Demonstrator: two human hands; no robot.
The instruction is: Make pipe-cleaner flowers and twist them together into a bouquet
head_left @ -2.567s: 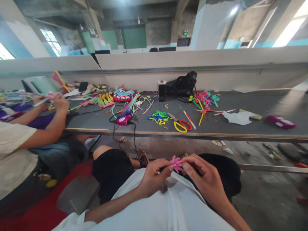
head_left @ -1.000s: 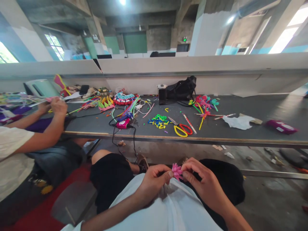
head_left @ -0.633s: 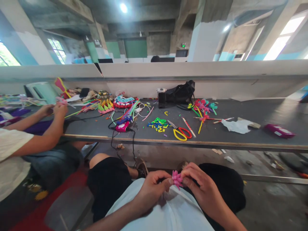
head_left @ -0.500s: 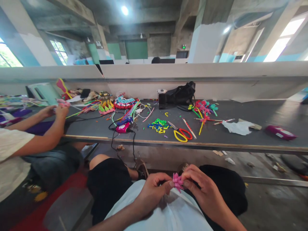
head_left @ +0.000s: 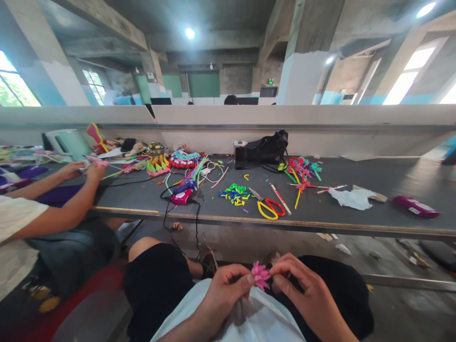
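Above my lap is a small pink flower (head_left: 261, 275) with several fuzzy, petal-like pieces that look like pipe cleaner. My left hand (head_left: 230, 289) pinches its left side between thumb and forefinger. At its right edge is my right hand (head_left: 301, 287), thumb and bent forefinger close together on a petal tip; the exact contact is too small to make out. On the table ahead lie yellow-and-red-handled scissors (head_left: 267, 205) and a pile of short green, blue and yellow pieces (head_left: 235, 194). A red-and-white pencil-like stick (head_left: 281, 199) rests right of the scissors.
A glue gun (head_left: 185, 190) with a black cord lies left of the pile. Colourful fuzzy flowers (head_left: 302, 171), white paper (head_left: 352, 197) and a purple pack (head_left: 416, 206) are to the right. A black bag (head_left: 269, 148) stands behind. At left, a co-worker's hands (head_left: 85, 171) hold something pink.
The view has tilted up, so the table sits lower. My right fingers have loosened and shifted slightly on the flower's edge; my left hand keeps its pinch. The flower is turned slightly.
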